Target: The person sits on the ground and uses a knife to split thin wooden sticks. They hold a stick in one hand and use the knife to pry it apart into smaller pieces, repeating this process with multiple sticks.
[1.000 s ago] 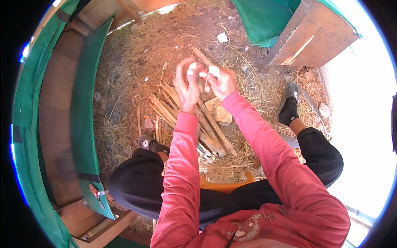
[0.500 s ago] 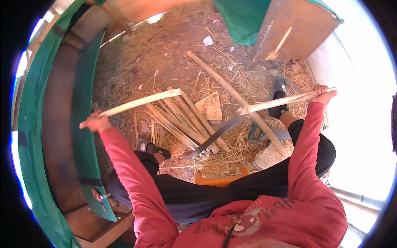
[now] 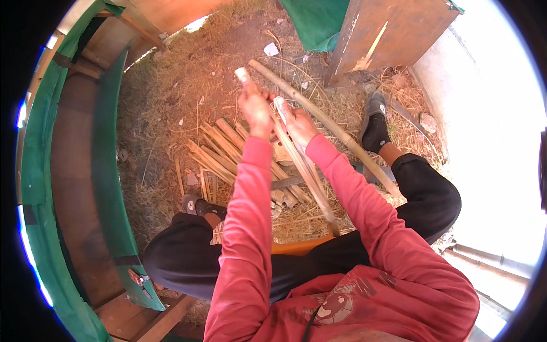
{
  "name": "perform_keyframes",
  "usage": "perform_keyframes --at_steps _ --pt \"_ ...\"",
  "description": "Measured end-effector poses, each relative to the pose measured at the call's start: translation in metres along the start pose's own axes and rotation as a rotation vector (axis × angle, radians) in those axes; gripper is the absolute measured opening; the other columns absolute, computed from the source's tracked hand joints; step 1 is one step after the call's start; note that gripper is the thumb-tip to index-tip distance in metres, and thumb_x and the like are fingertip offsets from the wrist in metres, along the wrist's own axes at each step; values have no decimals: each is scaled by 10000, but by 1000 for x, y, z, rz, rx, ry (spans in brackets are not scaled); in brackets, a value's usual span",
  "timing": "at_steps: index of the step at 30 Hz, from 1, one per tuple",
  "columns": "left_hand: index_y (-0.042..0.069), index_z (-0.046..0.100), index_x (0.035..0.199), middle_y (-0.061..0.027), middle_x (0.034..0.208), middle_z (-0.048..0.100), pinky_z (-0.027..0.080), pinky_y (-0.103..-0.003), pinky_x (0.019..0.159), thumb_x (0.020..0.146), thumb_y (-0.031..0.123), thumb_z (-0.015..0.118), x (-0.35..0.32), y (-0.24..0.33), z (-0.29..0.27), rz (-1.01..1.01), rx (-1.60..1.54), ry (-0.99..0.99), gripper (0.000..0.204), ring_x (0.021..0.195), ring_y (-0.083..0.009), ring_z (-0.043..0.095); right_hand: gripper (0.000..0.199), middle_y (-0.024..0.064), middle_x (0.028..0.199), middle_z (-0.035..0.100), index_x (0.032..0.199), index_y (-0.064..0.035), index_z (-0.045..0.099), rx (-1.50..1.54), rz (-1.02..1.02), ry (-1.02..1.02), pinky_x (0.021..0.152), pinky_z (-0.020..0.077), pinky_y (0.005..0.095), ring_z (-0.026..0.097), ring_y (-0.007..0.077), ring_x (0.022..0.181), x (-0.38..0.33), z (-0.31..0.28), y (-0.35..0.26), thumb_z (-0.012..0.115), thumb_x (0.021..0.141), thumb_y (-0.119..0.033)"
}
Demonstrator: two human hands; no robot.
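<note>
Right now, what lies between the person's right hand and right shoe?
The head view shows a long pole between the right hand and right shoe, over straw-strewn ground.

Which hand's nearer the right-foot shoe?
Right: the right hand is left of the right-foot shoe; the left hand is farther left, beyond the right hand.

Brightly lit overall. Pale wall (image 3: 484, 131) on the right was blown out, most detail lost to glare. Orange-red cast lay over the upper ground (image 3: 208, 62); left-hand brown panel (image 3: 80, 165) sat dimmer. Left hand (image 3: 255, 114) and right hand (image 3: 300, 124) looked soft, finger edges smeared. Fisheye bowed straight edges; blue fringing at left rim, corners black.
</note>
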State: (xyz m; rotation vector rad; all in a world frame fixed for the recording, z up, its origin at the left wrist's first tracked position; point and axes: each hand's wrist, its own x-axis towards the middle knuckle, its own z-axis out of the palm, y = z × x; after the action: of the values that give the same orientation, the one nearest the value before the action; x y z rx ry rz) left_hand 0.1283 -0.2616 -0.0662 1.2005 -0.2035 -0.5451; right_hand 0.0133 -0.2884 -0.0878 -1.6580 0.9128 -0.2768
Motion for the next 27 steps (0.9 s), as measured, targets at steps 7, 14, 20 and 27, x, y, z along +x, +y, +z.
perform_keyframes --at_steps 7,14,20,27 --pt "-14 586 1206 -158 856 672 525 -387 736 995 451 469 6 -78 -50 66 537 -118 524 810 -267 668 576 137 763 619 1116 9 589 183 179 103 528 548 332 618 193 593 18 -17 33 434 986 -530" --pt "88 596 1251 -158 1135 619 360 -515 1011 798 507 710 -99 -183 -218 288 1614 -484 628 1140 -308 555 729 252 1435 420 1468 -70 304 -624 215 334 1128 326 456 392 389 1355 92 -48 80 571 927 -479" --pt "41 686 1014 -143 1118 621 390 -487 945 783 464 724 -107 -159 -217 176 1744 -823 483 1095 -311 567 475 236 1132 641 1078 -12 662 -501 109 253 973 455 428 608 349 1096 8 -20 169 650 866 -437" --pt "69 646 904 -170 823 674 511 -442 736 782 252 734 -95 -111 -207 -99 1571 -718 237 826 -347 658 596 184 896 706 991 -9 688 -507 454 35 826 518 421 686 336 865 -119 40 190 592 856 -582"
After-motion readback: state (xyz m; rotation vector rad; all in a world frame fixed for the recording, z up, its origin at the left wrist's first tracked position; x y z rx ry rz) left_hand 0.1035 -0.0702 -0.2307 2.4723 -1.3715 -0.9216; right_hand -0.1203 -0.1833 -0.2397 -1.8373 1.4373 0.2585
